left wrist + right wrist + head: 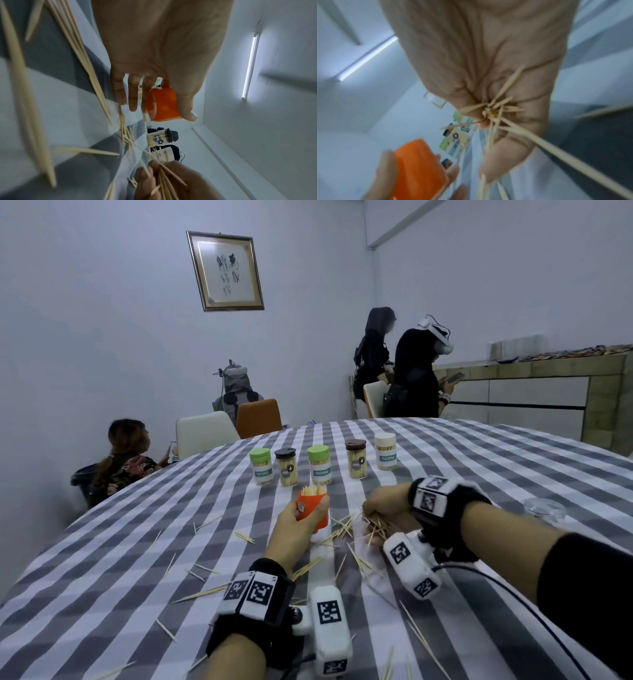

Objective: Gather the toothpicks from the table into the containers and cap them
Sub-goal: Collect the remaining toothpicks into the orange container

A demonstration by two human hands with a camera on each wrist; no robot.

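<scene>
My left hand (301, 523) grips an open orange container (313, 510) lifted off the table, with toothpick tips sticking out of its top. The left wrist view shows the same orange container (163, 104) between thumb and fingers. To its right, my right hand (383, 508) is curled around a bunch of toothpicks (375, 527) just above the checked tablecloth. The right wrist view shows that bunch of toothpicks (494, 112) splaying out of the fist, with the orange container (418, 170) lower left. Loose toothpicks (342, 529) lie scattered between and around both hands.
A row of capped toothpick jars stands behind the hands: two with green caps (261, 467) (319, 464), two with dark caps (286, 467) (356, 458), and a white one (386, 451). A clear lid (544, 508) lies at the right. Chairs and several people are beyond the table.
</scene>
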